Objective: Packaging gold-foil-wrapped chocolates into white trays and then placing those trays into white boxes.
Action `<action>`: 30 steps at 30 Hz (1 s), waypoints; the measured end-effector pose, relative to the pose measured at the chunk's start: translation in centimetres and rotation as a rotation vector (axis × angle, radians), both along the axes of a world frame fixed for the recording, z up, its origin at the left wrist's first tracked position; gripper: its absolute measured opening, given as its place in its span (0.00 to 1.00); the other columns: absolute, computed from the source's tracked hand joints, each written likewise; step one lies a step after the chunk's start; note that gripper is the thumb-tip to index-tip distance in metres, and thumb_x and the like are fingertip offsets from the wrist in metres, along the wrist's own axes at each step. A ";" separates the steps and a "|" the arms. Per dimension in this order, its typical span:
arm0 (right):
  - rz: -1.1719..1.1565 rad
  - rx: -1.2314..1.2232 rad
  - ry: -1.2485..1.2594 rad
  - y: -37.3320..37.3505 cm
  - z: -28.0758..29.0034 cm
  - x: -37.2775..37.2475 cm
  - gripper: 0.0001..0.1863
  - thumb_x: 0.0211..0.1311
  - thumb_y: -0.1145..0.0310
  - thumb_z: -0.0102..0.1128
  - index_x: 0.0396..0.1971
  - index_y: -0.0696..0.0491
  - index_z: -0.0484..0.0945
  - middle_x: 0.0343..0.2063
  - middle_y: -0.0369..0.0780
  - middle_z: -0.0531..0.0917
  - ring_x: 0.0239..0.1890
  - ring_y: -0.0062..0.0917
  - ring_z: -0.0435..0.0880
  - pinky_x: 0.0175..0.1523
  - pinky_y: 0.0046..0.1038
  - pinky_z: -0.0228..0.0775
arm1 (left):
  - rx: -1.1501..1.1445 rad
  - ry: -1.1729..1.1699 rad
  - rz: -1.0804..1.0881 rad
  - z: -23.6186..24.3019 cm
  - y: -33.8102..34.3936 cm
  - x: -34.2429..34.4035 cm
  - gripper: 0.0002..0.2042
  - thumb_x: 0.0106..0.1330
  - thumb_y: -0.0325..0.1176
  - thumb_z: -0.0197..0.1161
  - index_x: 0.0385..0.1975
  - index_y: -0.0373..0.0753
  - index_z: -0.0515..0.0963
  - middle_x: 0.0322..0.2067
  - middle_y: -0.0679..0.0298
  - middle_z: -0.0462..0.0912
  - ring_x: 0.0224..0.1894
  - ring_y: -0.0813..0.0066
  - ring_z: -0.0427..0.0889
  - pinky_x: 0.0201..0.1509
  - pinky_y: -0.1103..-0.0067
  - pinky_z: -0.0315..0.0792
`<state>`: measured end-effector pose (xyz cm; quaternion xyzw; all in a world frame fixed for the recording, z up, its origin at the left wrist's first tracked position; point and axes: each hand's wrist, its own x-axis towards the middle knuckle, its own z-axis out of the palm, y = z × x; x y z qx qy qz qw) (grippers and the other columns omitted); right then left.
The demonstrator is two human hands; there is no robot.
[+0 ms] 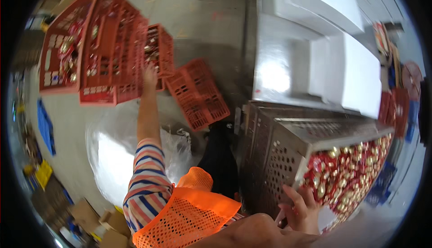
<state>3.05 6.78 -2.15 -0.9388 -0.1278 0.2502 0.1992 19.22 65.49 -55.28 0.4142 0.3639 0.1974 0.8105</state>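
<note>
My left arm reaches up to stacked red plastic crates [114,45] holding shiny red and gold pieces. My left hand [150,71] is at their right edge, blurred, its grip unclear, beside a smaller red crate [159,50] with similar pieces. My right hand [299,207], fingers curled on something I cannot make out, is at the corner of a perforated steel bin [281,162] at lower right, beside a heap of red and gold wrapped pieces [342,171].
An upside-down or empty-looking red crate [198,95] lies on the floor. A steel table [274,74] with white boxes [360,77] stands at upper right. Clear plastic sheeting [110,158] lies lower left, cardboard boxes [85,216] and a blue plastic piece [45,126] farther left.
</note>
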 end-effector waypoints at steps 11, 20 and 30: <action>-0.099 0.082 -0.295 -10.2 4.2 -1.4 0.17 0.60 0.70 0.65 0.51 0.49 0.81 0.33 0.41 0.84 0.33 0.36 0.86 0.32 0.35 0.80 | 0.220 -0.026 -0.414 25.9 -18.1 2.3 0.26 0.72 0.30 0.63 0.68 0.36 0.66 0.58 0.53 0.75 0.57 0.57 0.80 0.57 0.70 0.79; -0.164 0.064 -0.504 -15.8 -2.1 3.9 0.19 0.56 0.70 0.69 0.50 0.48 0.80 0.47 0.43 0.78 0.52 0.41 0.80 0.50 0.41 0.78 | 0.466 -0.645 -0.957 51.4 -45.6 4.1 0.18 0.74 0.28 0.57 0.62 0.35 0.72 0.51 0.57 0.82 0.45 0.73 0.82 0.48 0.77 0.74; -0.126 0.055 -0.431 -14.9 -3.9 6.3 0.25 0.57 0.66 0.70 0.56 0.45 0.77 0.51 0.46 0.78 0.50 0.39 0.82 0.51 0.38 0.78 | 0.197 -0.654 -1.229 52.0 -56.9 -1.8 0.12 0.74 0.27 0.56 0.53 0.32 0.77 0.43 0.58 0.85 0.42 0.73 0.83 0.47 0.77 0.75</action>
